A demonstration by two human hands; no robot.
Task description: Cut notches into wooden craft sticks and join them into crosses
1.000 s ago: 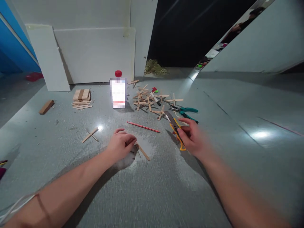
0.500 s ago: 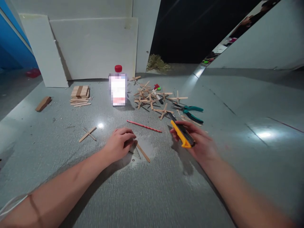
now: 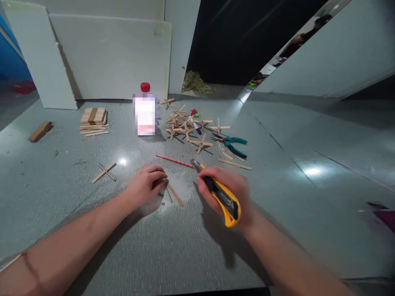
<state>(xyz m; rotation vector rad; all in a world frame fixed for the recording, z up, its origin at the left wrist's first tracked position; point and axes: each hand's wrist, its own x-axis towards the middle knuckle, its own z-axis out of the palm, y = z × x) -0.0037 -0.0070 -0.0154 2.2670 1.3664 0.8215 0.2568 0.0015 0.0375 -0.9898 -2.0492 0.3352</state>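
My left hand [image 3: 144, 183] rests on the tabletop with its fingers curled over one end of a wooden craft stick [image 3: 175, 194]. The stick's other end points toward me. Under the fingers and beside the stick lies a clear piece with markings, perhaps a set square [image 3: 167, 198], partly hidden by the hand. My right hand [image 3: 242, 187] is wrapped round a yellow and black utility knife [image 3: 224, 197], raised above the table to the right of the stick. The knife's front end points away and left, over the tip of a red pencil [image 3: 173, 159].
Crossed craft-stick pieces [image 3: 179, 123] lie in a heap, with green-handled pliers [image 3: 236, 146] at their right. Nearby stand a red-capped bottle [image 3: 145, 113] and a stick bundle [image 3: 94, 116]. One crossed pair [image 3: 104, 172] lies left; white boards [image 3: 108, 57] rise behind.
My right hand has brought the knife left and toward me, turning it so its front end points at the pencil. My left hand keeps its hold on the stick. The view has shifted slightly right.
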